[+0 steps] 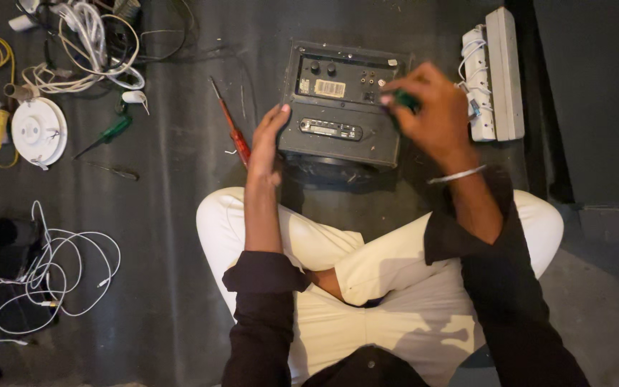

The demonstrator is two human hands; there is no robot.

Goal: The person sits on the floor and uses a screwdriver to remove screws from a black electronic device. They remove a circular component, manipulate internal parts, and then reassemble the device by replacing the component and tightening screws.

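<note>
Head view: seated cross-legged on a dark mat, facing a black speaker box [339, 107] with knobs and a control panel, set just ahead of the knees. Left hand [266, 143] open, fingers straight, edge pressed against the box's left side. Right hand [428, 107] curled shut around a green-handled tool [405, 101] over the box's upper right corner. Red screwdriver [234, 129] lying just left of the left hand; green screwdriver [109, 133] farther left, near a white round fitting [39, 131]. White power strip [496, 72] beside the right hand
</note>
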